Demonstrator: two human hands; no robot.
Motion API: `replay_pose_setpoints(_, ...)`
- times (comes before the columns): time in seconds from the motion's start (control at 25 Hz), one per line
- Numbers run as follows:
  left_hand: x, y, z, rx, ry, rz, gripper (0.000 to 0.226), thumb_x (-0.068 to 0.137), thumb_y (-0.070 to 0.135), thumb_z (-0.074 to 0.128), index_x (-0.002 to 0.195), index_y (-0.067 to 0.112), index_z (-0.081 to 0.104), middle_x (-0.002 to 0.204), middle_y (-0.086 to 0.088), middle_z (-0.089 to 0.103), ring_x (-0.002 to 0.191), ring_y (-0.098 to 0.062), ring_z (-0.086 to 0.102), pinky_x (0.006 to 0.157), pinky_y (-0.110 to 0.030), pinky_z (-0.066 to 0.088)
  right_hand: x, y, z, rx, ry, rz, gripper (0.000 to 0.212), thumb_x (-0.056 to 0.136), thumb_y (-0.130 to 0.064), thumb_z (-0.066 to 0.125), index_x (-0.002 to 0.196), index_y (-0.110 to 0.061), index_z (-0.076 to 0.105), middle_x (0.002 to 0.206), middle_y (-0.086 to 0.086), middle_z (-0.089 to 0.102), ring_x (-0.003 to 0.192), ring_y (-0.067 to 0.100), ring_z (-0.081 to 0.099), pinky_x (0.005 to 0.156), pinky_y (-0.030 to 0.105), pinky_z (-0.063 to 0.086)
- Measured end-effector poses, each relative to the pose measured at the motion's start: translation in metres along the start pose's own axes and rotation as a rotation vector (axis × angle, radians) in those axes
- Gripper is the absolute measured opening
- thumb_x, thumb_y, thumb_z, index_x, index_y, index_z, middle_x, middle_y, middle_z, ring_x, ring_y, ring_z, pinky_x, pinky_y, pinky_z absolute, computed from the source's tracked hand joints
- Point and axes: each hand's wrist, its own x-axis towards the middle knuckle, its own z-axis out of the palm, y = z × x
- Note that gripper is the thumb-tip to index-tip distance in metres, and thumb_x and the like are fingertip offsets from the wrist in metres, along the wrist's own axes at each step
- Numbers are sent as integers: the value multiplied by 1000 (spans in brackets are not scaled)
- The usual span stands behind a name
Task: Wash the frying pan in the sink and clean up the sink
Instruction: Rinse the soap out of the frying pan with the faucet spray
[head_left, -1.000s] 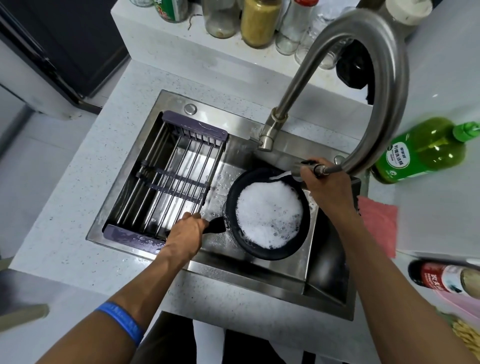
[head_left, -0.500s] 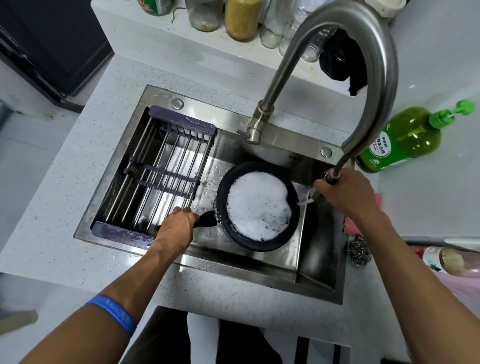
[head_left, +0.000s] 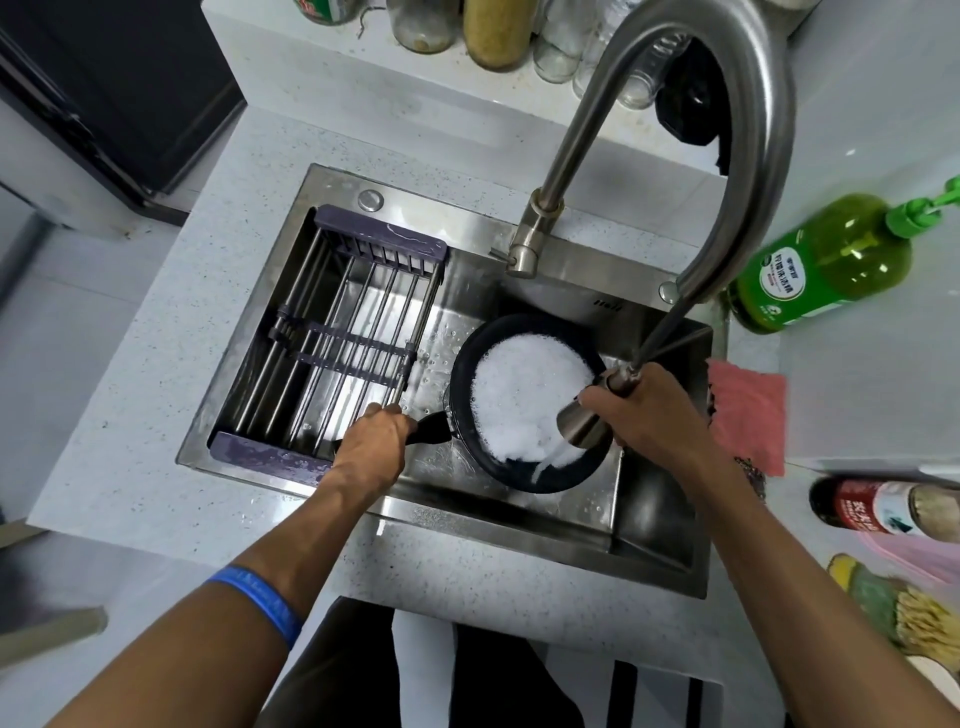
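A pale speckled countertop (head_left: 156, 395) surrounds a stainless-steel sink (head_left: 519, 525) in a small kitchen, seen from above. The sink serves as the reference here: a tall curved faucet (head_left: 748, 104) rises from its back rim and arches over its right side, and a dark-framed drying rack (head_left: 332, 353) with metal bars spans its left half. Inside the sink, to the right of the rack, sits a black frying pan (head_left: 524, 480) filled with white foam (head_left: 524, 395). The person's right hand (head_left: 649, 410) grips the pull-out spray head (head_left: 582, 426) of the faucet, fingers curled around it, holding it over the pan's right edge, where water streams into the suds. The left hand (head_left: 376, 434) clasps the pan's black handle (head_left: 431, 428), which points toward the rack. A blue wristband (head_left: 260, 597) circles the left forearm. On the counter to the right of the sink lies a green bottle of dish liquid (head_left: 821, 260) with a pump top, and nearer the sink's right rim a pink cloth (head_left: 748, 410). Behind the sink, on a raised ledge, stands a row of glass jars (head_left: 493, 31). A red-labelled bottle (head_left: 883, 509) lies further right of the sink, toward the front.
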Motion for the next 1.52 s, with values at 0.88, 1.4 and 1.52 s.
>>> replay_pose_setpoints(0.88,24,47,9,318,-63,-38,53,81,65,57,109,21,60,100,1,69,92,-20,66,73,-28,45,-16,-1,-57,-27,52,59,42,95,-33,62,56,-17,56,50,-6,48,40,1,50,48,1,34)
replay_pose_setpoints(1.4,-16,56,-2,-568,-219,-96,38,88,36,68,63,12,52,53,3,46,34,1,42,42,-11,34,6,-34,-61,239,184,11,38,87,-32,66,64,-2,67,46,9,61,37,9,51,56,29,42)
replay_pose_setpoints(1.52,-15,48,-6,-678,-233,-117,36,92,33,64,69,7,55,60,-3,47,39,0,44,44,-15,36,11,-36,-66,276,228,-3,34,85,-32,66,70,-3,66,45,4,59,40,9,55,57,31,44)
